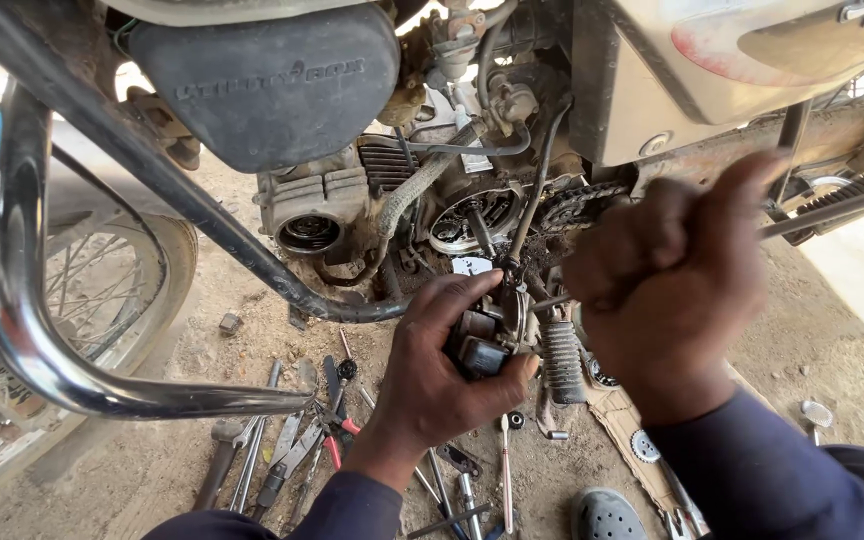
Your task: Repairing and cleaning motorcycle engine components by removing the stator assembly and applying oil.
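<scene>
the left hand [442, 375] wraps a small dark metal engine part [487, 340], thumb over its top, steadying it just below the motorcycle's open engine [472, 215]. the right hand [677, 290] is curled into a fist beside the part, apparently round a thin rod [832, 205]. spanners and pliers [292, 445] lie on the dirt beneath the left wrist, within reach.

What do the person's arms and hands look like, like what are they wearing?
Both hands are bare: no gloves, rings or watch show on the left hand or the right hand. Each arm wears a long dark navy sleeve that ends at the wrist, plain, with no visible markings.
</scene>
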